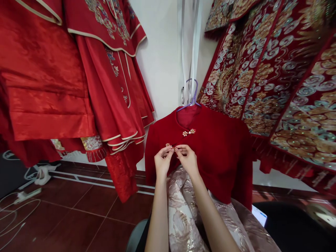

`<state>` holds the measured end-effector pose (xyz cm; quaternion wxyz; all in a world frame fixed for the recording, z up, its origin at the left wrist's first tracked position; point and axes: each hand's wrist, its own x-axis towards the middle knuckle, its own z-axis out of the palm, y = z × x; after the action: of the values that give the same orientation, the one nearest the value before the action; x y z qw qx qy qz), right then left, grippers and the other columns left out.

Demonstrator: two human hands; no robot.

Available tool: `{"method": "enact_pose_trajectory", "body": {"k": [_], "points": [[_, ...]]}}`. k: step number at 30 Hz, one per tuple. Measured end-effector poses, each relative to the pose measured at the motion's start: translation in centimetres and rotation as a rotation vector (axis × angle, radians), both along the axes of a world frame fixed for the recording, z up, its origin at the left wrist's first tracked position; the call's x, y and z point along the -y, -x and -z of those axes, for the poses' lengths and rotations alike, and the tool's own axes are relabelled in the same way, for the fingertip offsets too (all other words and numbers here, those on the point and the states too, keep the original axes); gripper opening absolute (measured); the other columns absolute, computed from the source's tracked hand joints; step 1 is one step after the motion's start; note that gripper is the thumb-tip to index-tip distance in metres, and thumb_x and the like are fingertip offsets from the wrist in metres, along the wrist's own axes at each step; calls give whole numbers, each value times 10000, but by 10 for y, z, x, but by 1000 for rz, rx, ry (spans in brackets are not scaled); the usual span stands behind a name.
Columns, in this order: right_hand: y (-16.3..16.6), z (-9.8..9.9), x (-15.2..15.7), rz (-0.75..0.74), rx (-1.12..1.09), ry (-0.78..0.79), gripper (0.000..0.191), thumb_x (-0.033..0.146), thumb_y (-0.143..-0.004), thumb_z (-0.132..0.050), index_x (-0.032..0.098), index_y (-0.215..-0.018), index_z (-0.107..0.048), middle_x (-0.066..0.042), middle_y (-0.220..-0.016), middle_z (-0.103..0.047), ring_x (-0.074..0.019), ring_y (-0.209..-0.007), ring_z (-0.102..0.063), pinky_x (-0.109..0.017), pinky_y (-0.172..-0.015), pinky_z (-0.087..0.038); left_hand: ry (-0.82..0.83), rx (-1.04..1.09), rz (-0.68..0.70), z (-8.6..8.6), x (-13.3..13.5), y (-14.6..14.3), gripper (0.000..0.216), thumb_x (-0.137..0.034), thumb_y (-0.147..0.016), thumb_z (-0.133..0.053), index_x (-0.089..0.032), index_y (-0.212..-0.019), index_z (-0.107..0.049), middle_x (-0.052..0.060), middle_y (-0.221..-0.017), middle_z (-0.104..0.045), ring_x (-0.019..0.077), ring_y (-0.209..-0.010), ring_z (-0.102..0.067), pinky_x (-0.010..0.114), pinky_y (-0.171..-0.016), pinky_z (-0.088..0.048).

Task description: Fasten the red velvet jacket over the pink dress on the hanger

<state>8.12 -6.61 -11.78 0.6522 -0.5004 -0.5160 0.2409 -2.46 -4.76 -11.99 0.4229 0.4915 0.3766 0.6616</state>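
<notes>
A dark red velvet jacket hangs in front of me on a purple hanger. At its neck a beaded flower clasp joins the two front edges. Lower down, a second flower clasp is at the fingertips of both hands. My left hand pinches it from the left side, and my right hand pinches from the right, fingertips nearly meeting. The small parts between the fingers are mostly hidden. Pale brocade fabric lies below my forearms.
Red garments hang on the left, and heavily embroidered ones on the right. A metal rack bar runs low over the tiled floor. White cables and white shoes are at the lower left. A lit phone screen shows at lower right.
</notes>
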Motion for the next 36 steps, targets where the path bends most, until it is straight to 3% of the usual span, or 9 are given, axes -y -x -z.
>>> {"method": "enact_pose_trajectory", "body": {"k": [13, 25, 32, 34, 36], "points": [[10, -10, -3, 70, 58, -39, 174, 341, -763, -629, 184, -839, -632, -54, -814, -680, -169, -723, -630, -303, -695, -538, -59, -197, -116, 8, -2, 4, 219, -271, -764, -660, -165, -943, -729, 76, -920, -743, 146, -722, -663, 259, -720, -523], [14, -9, -5, 153, 119, -53, 170, 339, -779, -592, 183, -822, -640, -50, -808, -697, -166, -709, -643, -297, -705, -535, -128, -396, -228, 4, 1, 3, 180, -244, -817, -605, -158, -937, -708, 84, -944, -730, 151, -752, -660, 275, -767, -513], [-16, 14, 13, -22, -102, 21, 298, 372, -797, -560, 178, -1018, -610, -87, -937, -720, -188, -809, -697, -323, -752, -560, -62, -366, -72, 2, -4, 15, 220, -246, -841, -571, -152, -1016, -665, 97, -1005, -717, 137, -769, -664, 245, -730, -522], [-29, 20, 22, -46, -54, 82, 288, 390, -796, -563, 175, -980, -620, -89, -919, -722, -191, -777, -701, -315, -723, -561, -22, -427, -44, -1, -2, 26, 186, -237, -832, -573, -143, -944, -687, 96, -943, -726, 142, -756, -664, 244, -723, -517], [-40, 22, 30, -95, 57, 167, 292, 413, -800, -560, 174, -944, -646, -79, -856, -725, -187, -708, -698, -306, -680, -556, 19, -510, 91, -2, 2, 37, 179, -219, -820, -567, -132, -893, -706, 93, -873, -730, 148, -743, -663, 246, -723, -512]]}}
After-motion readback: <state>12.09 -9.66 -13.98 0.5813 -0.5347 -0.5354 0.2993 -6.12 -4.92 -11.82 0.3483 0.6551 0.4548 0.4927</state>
